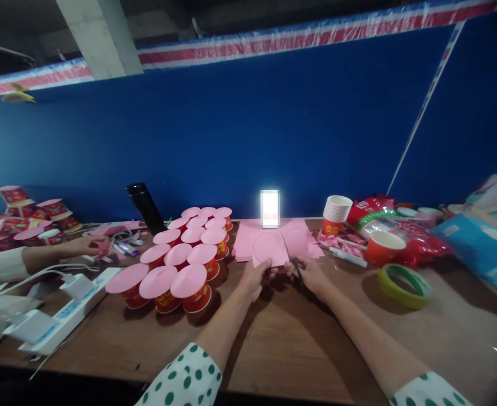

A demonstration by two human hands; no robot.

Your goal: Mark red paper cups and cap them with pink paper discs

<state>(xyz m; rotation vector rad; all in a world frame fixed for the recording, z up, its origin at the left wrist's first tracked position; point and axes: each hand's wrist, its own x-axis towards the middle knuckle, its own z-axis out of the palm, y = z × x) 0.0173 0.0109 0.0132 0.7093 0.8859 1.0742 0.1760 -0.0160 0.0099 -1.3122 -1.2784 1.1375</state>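
My left hand [256, 276] is closed on the near edge of a pink paper sheet [269, 248] with a circle drawn on it. My right hand [311, 273] grips scissors [291, 256], whose blades reach up into that sheet. More pink paper [303, 237] lies behind it on the wooden table [299, 344]. Just left of my left hand stand several red paper cups capped with pink paper discs [184, 256].
A stack of paper cups [336, 214], a single red cup [384, 247], a green tape roll [404, 285] and snack bags [370, 217] lie at right. A black flask [144, 206] and a power strip [68, 307] are at left, where another person's hand [85, 245] rests.
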